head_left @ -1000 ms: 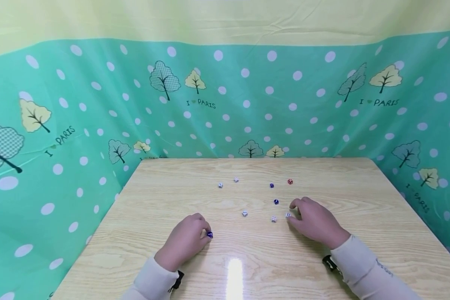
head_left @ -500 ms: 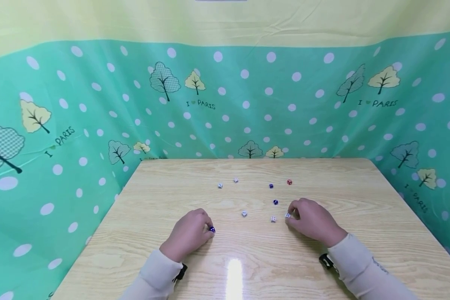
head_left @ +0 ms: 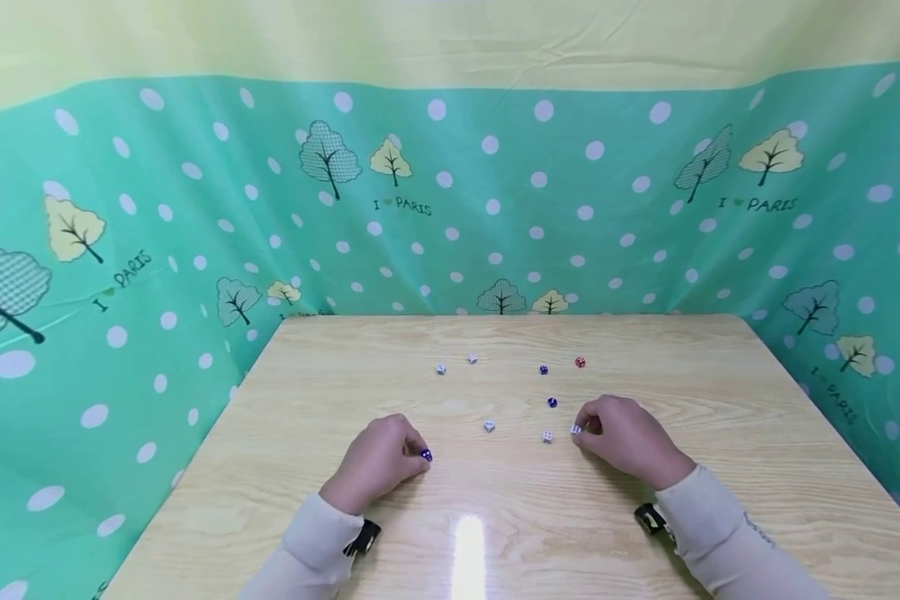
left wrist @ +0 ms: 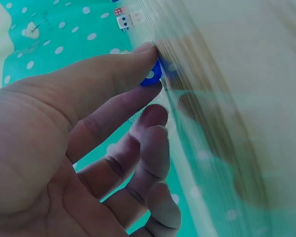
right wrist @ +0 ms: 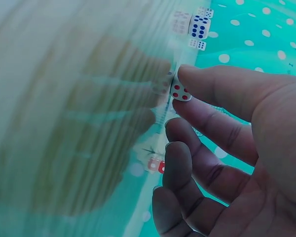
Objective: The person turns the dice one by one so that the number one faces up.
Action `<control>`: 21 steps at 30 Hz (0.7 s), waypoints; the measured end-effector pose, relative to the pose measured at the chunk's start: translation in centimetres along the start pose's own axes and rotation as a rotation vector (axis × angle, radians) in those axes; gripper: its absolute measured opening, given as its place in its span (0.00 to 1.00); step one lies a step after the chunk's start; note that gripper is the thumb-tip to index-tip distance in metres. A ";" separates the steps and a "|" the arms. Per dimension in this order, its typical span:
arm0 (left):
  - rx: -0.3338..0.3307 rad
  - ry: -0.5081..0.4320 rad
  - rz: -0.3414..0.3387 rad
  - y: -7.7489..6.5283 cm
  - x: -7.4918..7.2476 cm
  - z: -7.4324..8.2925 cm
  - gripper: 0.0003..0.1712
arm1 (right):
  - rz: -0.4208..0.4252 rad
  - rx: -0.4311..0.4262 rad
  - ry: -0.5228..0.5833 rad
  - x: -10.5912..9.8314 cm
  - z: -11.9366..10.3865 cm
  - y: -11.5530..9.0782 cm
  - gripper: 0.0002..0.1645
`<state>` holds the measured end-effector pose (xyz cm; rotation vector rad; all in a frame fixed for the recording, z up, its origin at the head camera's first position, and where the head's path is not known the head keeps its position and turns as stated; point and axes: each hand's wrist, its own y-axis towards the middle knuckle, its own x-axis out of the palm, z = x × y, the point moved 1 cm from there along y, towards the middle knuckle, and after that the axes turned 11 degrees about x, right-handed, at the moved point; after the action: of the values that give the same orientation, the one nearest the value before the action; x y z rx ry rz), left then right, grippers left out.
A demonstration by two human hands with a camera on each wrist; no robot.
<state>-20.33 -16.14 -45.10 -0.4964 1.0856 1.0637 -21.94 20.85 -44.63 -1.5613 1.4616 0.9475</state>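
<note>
Both hands mid-handling, one die each. Left grip (head_left: 375,462): thumb and forefinger pinch a blue die (head_left: 427,455) over the near-left part of the bench (head_left: 330,358). Right grip (head_left: 633,437): thumb and forefinger pinch a white die (head_left: 576,430), red pips on the side facing the wrist camera. Both dice sit at or just above the surface; can't tell if either is lifted clear. Done so far, judging from layout: two dice in hand, nothing stacked or lined up. Left: seven loose dice, none touched. Nearest the right grip is a four-pip white die (head_left: 547,437), with a middle blue die (head_left: 552,402) just beyond; a middle white die (head_left: 490,426) lies between the hands. Farther back, two rear white dice (head_left: 472,359) on the left, a rear blue die (head_left: 543,369) and a red die (head_left: 580,362) on the right. Looks early, most dice scattered.
</note>
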 end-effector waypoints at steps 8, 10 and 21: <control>-0.034 -0.014 -0.005 0.2 -0.6 0.2 0.06 | -0.026 -0.010 0.002 -0.3 -0.3 0.3 0.04; -0.037 -0.008 0.001 0.3 -0.8 0.3 0.06 | -0.025 -0.011 0.002 -0.4 -0.3 0.4 0.04; -0.055 -0.001 -0.013 0.1 -0.5 0.3 0.08 | -0.049 0.009 0.019 0.0 0.1 -0.3 0.05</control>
<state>-20.33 -16.06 -44.54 -0.5461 1.0530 1.0851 -21.62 20.95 -44.68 -1.5964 1.4322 0.8983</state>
